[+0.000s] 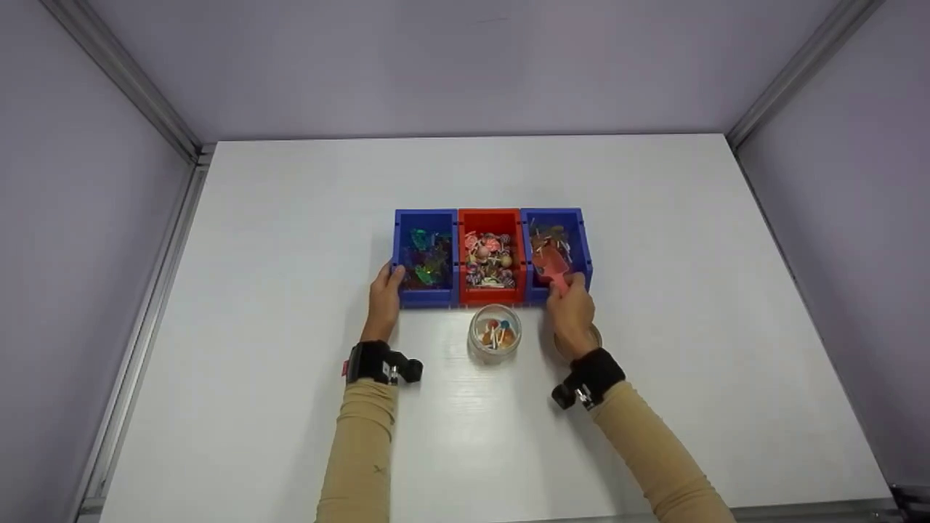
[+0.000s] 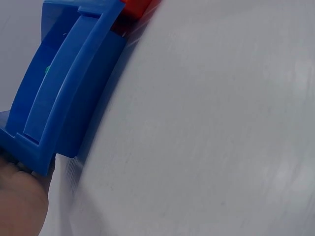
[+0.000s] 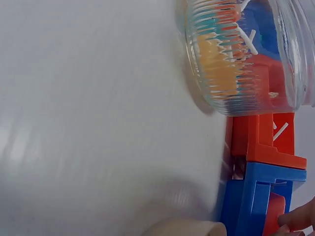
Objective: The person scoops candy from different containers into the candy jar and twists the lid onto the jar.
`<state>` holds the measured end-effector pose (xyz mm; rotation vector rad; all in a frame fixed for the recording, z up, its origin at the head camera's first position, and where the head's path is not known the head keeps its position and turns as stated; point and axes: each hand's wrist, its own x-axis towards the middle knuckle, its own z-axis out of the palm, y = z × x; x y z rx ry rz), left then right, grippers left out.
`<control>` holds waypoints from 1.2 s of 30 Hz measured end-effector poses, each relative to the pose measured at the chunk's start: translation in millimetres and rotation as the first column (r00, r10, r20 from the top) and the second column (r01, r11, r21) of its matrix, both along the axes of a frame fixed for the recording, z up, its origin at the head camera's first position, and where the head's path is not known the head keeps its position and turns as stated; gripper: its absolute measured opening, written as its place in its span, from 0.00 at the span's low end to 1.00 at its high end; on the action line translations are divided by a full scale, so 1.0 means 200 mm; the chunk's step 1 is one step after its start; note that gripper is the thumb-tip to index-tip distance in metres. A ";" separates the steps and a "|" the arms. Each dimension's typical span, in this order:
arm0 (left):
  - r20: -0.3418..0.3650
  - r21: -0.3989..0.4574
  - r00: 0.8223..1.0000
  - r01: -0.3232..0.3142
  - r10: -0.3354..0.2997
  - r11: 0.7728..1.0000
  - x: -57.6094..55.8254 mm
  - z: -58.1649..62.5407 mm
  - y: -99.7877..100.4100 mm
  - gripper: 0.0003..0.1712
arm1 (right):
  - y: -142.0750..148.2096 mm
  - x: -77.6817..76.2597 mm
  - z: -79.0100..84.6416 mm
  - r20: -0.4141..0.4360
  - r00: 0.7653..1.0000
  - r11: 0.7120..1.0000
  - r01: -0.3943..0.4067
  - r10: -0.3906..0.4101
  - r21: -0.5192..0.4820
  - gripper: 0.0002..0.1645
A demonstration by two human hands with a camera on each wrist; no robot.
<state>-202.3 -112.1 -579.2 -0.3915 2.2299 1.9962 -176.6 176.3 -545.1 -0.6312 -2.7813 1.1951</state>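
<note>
In the head view, my left hand (image 1: 383, 303) holds the front outer side of the left blue bin (image 1: 426, 298), which has green and dark shiny pieces inside; its fingers are partly hidden in the left wrist view. My right hand (image 1: 572, 309) grips the handle of a small red scoop (image 1: 552, 265), whose blade is down in the right blue bin (image 1: 587, 250) among brownish wrapped pieces with white sticks. Between the hands stands an open glass jar (image 1: 476, 349) with a few lollipops (image 1: 498, 335) at its bottom.
A red bin (image 1: 489, 296) of small lollipops and candies sits between the blue bins, side by side with them. Under my right wrist lies a round beige lid (image 3: 184, 228), partly covered. The white table (image 1: 254, 327) has walls behind and at both sides.
</note>
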 end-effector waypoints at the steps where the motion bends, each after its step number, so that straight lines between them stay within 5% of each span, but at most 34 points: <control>1: -0.002 0.003 1.000 0.000 0.000 1.000 0.00 0.00 0.00 0.33 | 0.00 0.01 0.00 0.003 1.000 1.000 0.000 0.000 -0.017 0.15; 36: -0.006 -0.028 1.000 -0.011 0.011 1.000 0.00 -0.01 -0.01 0.33 | 0.07 0.08 -0.07 -0.242 0.970 0.984 -0.013 -0.032 -0.179 0.13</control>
